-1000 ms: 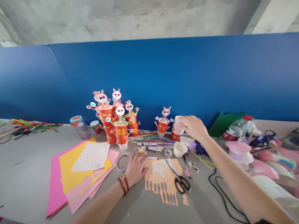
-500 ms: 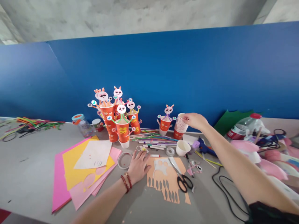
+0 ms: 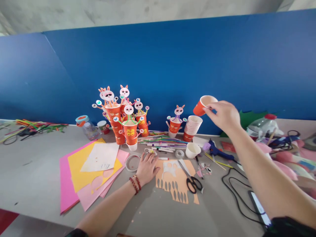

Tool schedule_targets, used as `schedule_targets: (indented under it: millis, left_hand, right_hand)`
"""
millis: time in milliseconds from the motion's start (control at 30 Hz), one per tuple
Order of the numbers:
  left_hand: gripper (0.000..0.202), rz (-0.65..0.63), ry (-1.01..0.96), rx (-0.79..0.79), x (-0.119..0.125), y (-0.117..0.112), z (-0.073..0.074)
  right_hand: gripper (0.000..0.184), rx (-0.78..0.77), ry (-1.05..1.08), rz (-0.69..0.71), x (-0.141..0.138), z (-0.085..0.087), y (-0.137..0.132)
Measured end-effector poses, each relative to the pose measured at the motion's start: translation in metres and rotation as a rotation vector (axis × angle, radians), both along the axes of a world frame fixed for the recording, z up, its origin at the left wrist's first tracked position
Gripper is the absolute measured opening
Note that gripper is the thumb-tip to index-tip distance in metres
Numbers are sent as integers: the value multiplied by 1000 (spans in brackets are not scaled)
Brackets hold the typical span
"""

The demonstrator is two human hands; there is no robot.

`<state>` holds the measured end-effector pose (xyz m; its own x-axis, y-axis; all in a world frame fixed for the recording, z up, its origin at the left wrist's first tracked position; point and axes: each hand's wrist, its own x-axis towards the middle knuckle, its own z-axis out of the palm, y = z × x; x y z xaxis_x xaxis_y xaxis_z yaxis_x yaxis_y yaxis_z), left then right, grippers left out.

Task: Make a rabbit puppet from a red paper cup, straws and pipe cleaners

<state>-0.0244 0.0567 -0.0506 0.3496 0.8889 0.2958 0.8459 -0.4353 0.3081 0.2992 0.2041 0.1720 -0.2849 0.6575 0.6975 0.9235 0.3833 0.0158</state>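
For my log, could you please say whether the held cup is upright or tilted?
Tilted: the red cup in the right hand has its rim right of its base.

We have bright, even light across the worktop (image 3: pixel 39 171), its source outside our view. Shadows are soft: we find dim grey patches beside the left forearm (image 3: pixel 108 207) and near the scissors (image 3: pixel 189 178). The blue partition (image 3: pixel 148 65) is most saturated mid-span, fading to hazy violet towards both ends. The white paper sheet (image 3: pixel 101 154) is pale, its faint marks hard for us to read. Wide-angle distortion stretches the right forearm (image 3: pixel 266 177). The pink heap (image 3: pixel 286 164) at far right looks smeared, while the scissors are fairly crisp.
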Motion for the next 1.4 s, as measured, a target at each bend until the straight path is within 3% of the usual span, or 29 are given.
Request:
schedule_targets:
  millis: [67, 133, 233, 300, 367, 433, 500, 600, 700, 867, 1033, 1133, 1267, 1333, 1400]
  left_hand:
    - [45, -19, -64, -8, -1, 0, 2]
    - [40, -47, -148, -15, -3, 1, 6]
    - [36, -98, -301, -36, -7, 0, 15]
    - [37, -155, -384, -68, -7, -2, 23]
    - [40, -285, -503, -200, -5, -7, 29]
    - [52, -435, -703, -464, -2, -13, 33]
    - [69, -471, -838, -648, 2, -20, 33]
    - [72, -417, -913, -664, 5, -32, 28]
    - [78, -373, -935, -536, 6, -43, 22]
    - [64, -378, -752, -243, 5, -51, 14]
    - [67, -331, -715, -197, 5, -54, 3]
    - [73, -305, -846, -320, 7, -58, -2]
    - [66, -239, -1277, -589, 10, -60, -2]
    - [61, -161, -1451, -675, 9, -58, 0]
    - [61, -130, -1569, -729, 5, -54, 1]
  right_hand:
    - [26, 68, 93, 129, -11, -6, -37]
    - [24, -24, 222, 261, -27, -27, -78]
    - [22, -432, 252, 503, -54, -77, -131]
    - [22, -602, 331, 589, -69, -108, -153]
    - [24, -640, 351, 600, -80, -131, -164]
    - [27, -660, 377, 599, -88, -146, -167]
    - [27, -663, 409, 616, -93, -157, -168]
    - [23, -600, 526, 682, -97, -173, -168]
    - [41, -542, 686, 742, -96, -189, -170]
    - [68, -590, 583, 811, -91, -195, -179]
    - [73, -583, 489, 773, -91, -190, -183]
    - [77, -593, 479, 736, -93, -193, -184]
    - [64, -633, 556, 701, -88, -196, -176]
    - [47, -607, 632, 602, -80, -197, -167]
    - [33, -562, 666, 406, -69, -196, -156]
